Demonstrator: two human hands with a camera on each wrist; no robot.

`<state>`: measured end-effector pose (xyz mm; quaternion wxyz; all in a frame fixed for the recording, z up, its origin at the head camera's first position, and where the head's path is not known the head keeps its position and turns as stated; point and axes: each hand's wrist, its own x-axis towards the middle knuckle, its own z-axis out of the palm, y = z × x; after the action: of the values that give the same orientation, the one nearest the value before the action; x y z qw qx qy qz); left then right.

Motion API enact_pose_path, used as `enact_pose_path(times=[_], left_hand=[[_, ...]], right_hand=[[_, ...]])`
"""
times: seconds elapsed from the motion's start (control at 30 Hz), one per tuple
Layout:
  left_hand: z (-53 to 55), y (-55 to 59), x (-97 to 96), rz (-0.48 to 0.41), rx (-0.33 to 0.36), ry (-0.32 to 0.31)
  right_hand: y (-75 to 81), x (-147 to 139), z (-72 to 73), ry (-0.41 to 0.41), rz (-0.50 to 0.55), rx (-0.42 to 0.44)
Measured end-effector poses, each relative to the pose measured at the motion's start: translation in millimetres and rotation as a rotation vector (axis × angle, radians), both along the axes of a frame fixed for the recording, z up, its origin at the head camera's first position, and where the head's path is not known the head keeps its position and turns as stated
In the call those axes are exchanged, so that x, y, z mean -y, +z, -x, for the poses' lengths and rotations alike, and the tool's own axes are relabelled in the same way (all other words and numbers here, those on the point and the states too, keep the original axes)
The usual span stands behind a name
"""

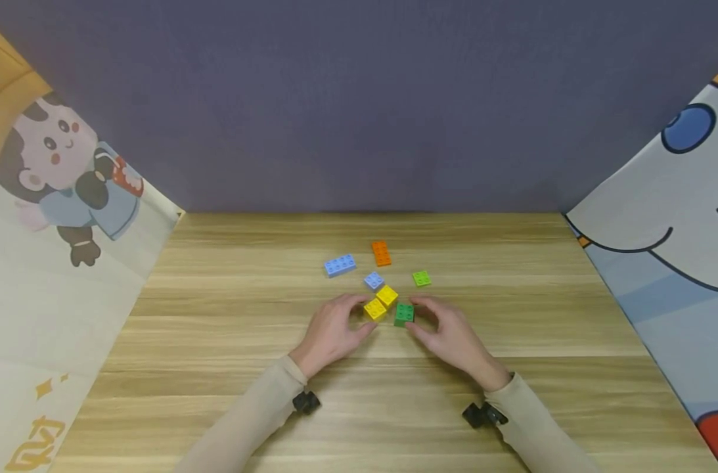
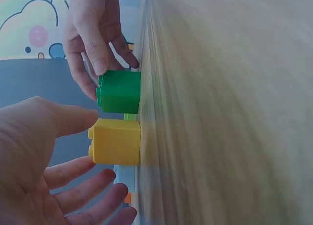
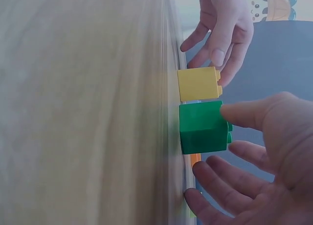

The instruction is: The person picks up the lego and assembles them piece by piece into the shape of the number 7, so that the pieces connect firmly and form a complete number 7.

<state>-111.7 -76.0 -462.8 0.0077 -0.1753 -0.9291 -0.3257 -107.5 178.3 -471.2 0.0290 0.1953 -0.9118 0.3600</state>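
Note:
In the head view two yellow bricks (image 1: 375, 309) sit corner to corner in the middle of the table. My left hand (image 1: 332, 328) is beside the nearer one, thumb and forefinger spread around its near-left side. The left wrist view shows the thumb and forefinger close to the studded top of that yellow brick (image 2: 116, 142); contact is unclear. A green brick (image 1: 404, 314) stands just right of the yellow ones, a small gap between them. Around its right side my right hand (image 1: 453, 332) is spread, with the thumb tip at the edge of the green brick (image 3: 203, 128).
Behind the yellow bricks lie a small blue brick (image 1: 374, 281), a long blue brick (image 1: 339, 265), an orange brick (image 1: 381, 253) and a flat lime-green brick (image 1: 421, 278). The wooden table (image 1: 246, 263) meets a dark panel (image 1: 359, 118) at the back.

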Motion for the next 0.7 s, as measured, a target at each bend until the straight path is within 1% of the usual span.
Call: enact_pose_path(times=[0.2,0.37,0.7], left_hand=[[2.9,-2.4,-2.5,-0.014,0.032,-0.008],[4.9,-4.0,-4.0,-0.024,0.057,0.005],[5.7,-5.6,-5.7,-0.043,0.022,-0.001]], right_hand=[[-1.5,0.5,1.4,-0.008,-0.002,0.02],[-1.9,0.4,2.0,-0.013,-0.01,0.022],[-2.7,-0.1,2.9,-0.005,0.005,0.02]])
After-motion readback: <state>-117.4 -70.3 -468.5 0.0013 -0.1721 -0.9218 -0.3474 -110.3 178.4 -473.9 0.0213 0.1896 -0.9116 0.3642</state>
